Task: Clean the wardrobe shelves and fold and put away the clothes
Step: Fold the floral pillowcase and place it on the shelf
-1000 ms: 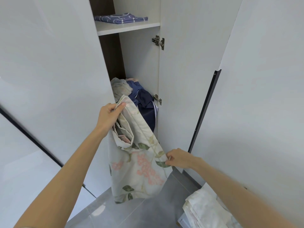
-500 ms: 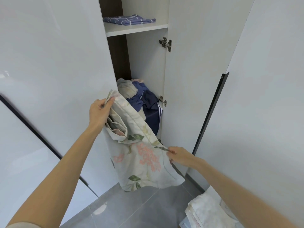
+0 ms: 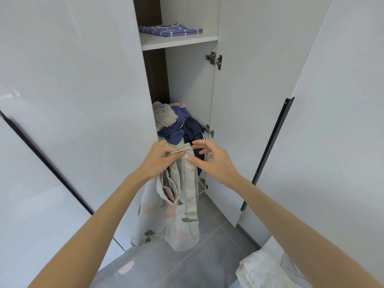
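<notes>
A pale floral cloth (image 3: 174, 215) hangs down in front of the open wardrobe. My left hand (image 3: 161, 160) grips its bunched top edge. My right hand (image 3: 209, 157) is beside it, thumb touching the cloth's top corner, the other fingers spread and straight. Behind the hands a heap of unfolded clothes (image 3: 176, 123), beige and dark blue, lies in the lower compartment. A folded blue patterned cloth (image 3: 169, 30) rests on the upper shelf (image 3: 178, 41).
The wardrobe's open door (image 3: 249, 113) stands to the right, with hinges (image 3: 215, 60) on its inner edge. A closed white door (image 3: 72, 100) is on the left. A pale folded fabric pile (image 3: 268, 269) sits at the bottom right over grey floor tiles (image 3: 187, 267).
My right hand let go of the cloth's lower edge and rose to its top beside my left hand. The cloth now hangs straight down instead of spread.
</notes>
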### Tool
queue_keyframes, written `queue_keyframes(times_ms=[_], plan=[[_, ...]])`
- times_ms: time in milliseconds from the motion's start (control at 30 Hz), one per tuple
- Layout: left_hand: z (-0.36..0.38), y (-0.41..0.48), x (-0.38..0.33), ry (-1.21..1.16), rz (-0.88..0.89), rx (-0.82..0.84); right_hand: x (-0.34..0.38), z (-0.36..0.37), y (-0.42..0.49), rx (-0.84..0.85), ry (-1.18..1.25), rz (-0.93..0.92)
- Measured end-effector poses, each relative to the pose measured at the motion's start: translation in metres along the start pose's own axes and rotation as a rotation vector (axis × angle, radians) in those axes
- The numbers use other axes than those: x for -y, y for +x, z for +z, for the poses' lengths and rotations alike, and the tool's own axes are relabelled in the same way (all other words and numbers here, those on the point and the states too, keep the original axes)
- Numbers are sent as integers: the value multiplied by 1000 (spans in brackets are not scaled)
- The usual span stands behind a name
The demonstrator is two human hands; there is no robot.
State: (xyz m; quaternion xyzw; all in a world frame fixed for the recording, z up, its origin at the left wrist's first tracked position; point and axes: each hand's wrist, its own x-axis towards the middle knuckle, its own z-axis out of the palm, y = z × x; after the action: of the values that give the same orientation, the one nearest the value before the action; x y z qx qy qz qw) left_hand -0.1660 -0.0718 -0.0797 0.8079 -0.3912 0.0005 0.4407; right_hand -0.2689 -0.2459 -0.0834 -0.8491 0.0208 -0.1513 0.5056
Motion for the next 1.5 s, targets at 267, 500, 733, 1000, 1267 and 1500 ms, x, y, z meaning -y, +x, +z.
queue_keyframes(times_ms=[267, 500, 733, 1000, 1267, 1500], plan=[[8, -10, -10, 76, -1, 180, 5, -8, 1, -59, -84, -73], [-10, -20, 25, 340, -138, 286, -17, -62, -14, -464, 50, 151], [-10, -34, 75, 470, -148, 284, -52, -106, -58, -805, 2, 299], [25, 0, 39, 547, 64, 45, -63, -126, -121, -1043, -65, 395], [85, 38, -45, 615, 287, -93, -48, -188, -198, -1270, -62, 361], [149, 52, -117, 373, 334, 41, -43, -242, -271, -1391, -3, 386]])
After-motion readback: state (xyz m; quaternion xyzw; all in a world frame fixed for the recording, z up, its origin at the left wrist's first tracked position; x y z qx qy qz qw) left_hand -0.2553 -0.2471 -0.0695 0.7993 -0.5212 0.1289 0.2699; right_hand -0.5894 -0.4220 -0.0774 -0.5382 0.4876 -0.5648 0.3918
